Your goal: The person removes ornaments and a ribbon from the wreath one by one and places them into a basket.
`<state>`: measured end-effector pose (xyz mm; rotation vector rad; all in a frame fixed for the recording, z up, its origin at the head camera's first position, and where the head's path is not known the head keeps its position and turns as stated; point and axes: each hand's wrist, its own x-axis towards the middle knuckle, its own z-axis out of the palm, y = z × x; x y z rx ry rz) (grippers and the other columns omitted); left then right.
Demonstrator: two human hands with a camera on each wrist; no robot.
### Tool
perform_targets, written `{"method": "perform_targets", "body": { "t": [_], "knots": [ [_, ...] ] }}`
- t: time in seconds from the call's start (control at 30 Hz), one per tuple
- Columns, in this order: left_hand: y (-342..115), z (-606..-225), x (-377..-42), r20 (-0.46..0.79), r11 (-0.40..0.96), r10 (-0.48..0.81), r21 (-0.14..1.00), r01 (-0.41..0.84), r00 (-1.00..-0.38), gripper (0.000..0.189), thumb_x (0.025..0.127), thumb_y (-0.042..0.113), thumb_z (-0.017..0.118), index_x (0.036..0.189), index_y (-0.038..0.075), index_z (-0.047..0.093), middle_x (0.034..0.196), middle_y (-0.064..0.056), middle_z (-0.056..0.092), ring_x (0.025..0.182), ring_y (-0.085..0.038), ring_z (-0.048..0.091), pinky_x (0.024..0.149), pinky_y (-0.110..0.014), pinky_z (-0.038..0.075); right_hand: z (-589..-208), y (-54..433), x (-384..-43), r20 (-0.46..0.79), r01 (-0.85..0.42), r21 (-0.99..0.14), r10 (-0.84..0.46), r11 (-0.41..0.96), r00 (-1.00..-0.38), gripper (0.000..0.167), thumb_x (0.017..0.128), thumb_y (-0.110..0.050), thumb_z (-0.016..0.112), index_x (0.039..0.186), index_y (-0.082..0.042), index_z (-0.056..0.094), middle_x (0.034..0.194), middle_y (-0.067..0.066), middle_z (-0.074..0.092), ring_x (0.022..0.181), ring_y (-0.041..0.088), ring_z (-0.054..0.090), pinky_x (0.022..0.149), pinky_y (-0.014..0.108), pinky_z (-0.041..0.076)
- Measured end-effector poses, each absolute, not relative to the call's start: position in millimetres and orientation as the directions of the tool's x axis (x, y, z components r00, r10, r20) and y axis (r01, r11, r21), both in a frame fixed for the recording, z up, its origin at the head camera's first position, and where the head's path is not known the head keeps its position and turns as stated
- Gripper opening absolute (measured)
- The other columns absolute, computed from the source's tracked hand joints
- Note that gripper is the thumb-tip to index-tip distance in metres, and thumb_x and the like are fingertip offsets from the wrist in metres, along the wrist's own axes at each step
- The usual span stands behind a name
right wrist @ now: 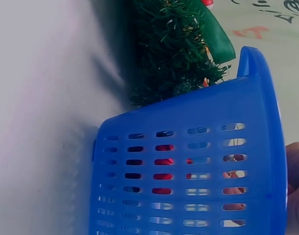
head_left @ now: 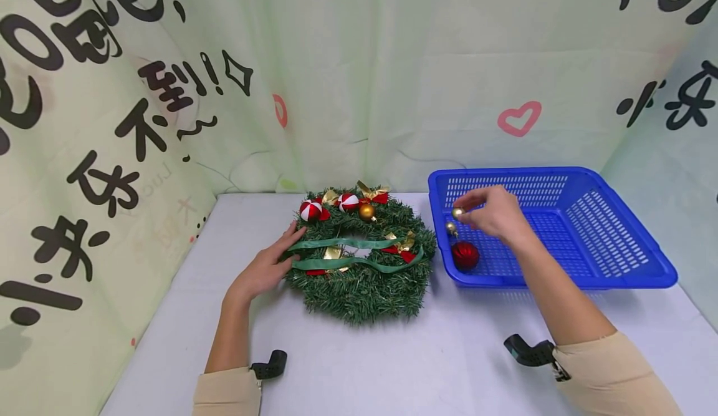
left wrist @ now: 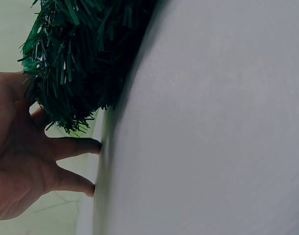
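Note:
A green wreath point(head_left: 364, 297) lies on the white table, trimmed with red-and-white balls point(head_left: 348, 202), a gold ball point(head_left: 367, 211), red and gold bows, and a green ribbon point(head_left: 331, 264) across its middle. My left hand point(head_left: 268, 266) touches the wreath's left edge; in the left wrist view two straight fingertips point(left wrist: 88, 188) rest on the table. Over the left end of a blue basket point(head_left: 634, 272), my right hand point(head_left: 496, 216) pinches a small gold ball ornament point(head_left: 457, 212). Below it in the basket are another small gold ball point(head_left: 451, 227) and a red ball point(head_left: 465, 256).
The basket has slotted walls point(right wrist: 198, 161) and a raised rim, and stands just right of the wreath. A pale printed curtain point(head_left: 392, 91) hangs behind and beside the table point(head_left: 392, 366). Black wrist devices point(head_left: 270, 365) are on both sleeves.

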<state>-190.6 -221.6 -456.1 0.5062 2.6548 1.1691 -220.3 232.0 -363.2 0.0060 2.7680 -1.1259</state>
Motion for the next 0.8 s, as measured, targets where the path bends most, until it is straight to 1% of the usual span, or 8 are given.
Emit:
{"method": "perform_targets", "body": {
  "t": [0.17,0.33,0.4,0.63,0.73,0.8],
  "knots": [
    [-222,-457,-191,-0.044,0.631,0.382,0.742,0.226,-0.923,0.063,0.109,0.014,0.049,0.167,0.025,0.027,0.177,-0.003,0.007,0.16,-0.039,0.015,0.125,-0.065,0.021,-369,234,-223,-0.141,0.059,-0.689,-0.054,0.722,-0.989,0.028,0.097,-0.012,0.072,0.123,-0.003,0.075,0.122,0.024,0.071,0.095,0.036,0.073,0.077,0.035,0.061],
    [-221,-457,-191,-0.046,0.628,0.381,0.746,0.222,-0.923,0.064,0.109,0.013,0.049,0.167,0.025,0.027,0.177,-0.003,0.007,0.16,-0.039,0.015,0.125,-0.065,0.022,-372,234,-225,-0.142,0.062,-0.698,-0.054,0.714,-0.988,0.028,0.096,-0.01,0.073,0.122,-0.001,0.075,0.119,0.024,0.072,0.089,0.034,0.073,0.079,0.041,0.062],
    [-221,-457,-191,-0.047,0.626,0.381,0.748,0.22,-0.923,0.064,0.109,0.013,0.049,0.167,0.025,0.026,0.177,-0.002,0.007,0.16,-0.039,0.015,0.125,-0.065,0.022,-374,233,-226,-0.147,0.063,-0.706,-0.059,0.705,-0.987,0.028,0.096,-0.009,0.074,0.122,0.001,0.074,0.118,0.026,0.073,0.089,0.034,0.074,0.079,0.043,0.063],
    [-221,-455,-189,-0.059,0.616,0.38,0.761,0.205,-0.923,0.067,0.106,0.007,0.047,0.167,0.025,0.026,0.177,-0.002,0.007,0.16,-0.039,0.015,0.124,-0.066,0.022,-378,234,-228,-0.148,0.048,-0.681,-0.072,0.73,-0.986,0.028,0.095,-0.008,0.073,0.121,0.002,0.074,0.115,0.025,0.074,0.084,0.032,0.074,0.07,0.036,0.061],
    [-221,-455,-189,-0.062,0.617,0.377,0.761,0.2,-0.924,0.068,0.105,0.007,0.046,0.167,0.025,0.026,0.177,-0.002,0.007,0.16,-0.039,0.014,0.124,-0.066,0.021,-379,234,-229,-0.154,0.051,-0.677,-0.074,0.734,-0.985,0.028,0.095,-0.009,0.073,0.121,0.001,0.074,0.115,0.024,0.074,0.083,0.031,0.074,0.069,0.034,0.06],
    [-221,-454,-188,-0.063,0.618,0.375,0.761,0.199,-0.925,0.068,0.105,0.007,0.046,0.167,0.025,0.026,0.177,-0.002,0.007,0.16,-0.039,0.014,0.125,-0.066,0.021,-379,234,-229,-0.163,0.056,-0.68,-0.076,0.731,-0.984,0.028,0.095,-0.008,0.073,0.121,0.001,0.074,0.116,0.025,0.074,0.085,0.033,0.073,0.071,0.035,0.061]
  ]
}}
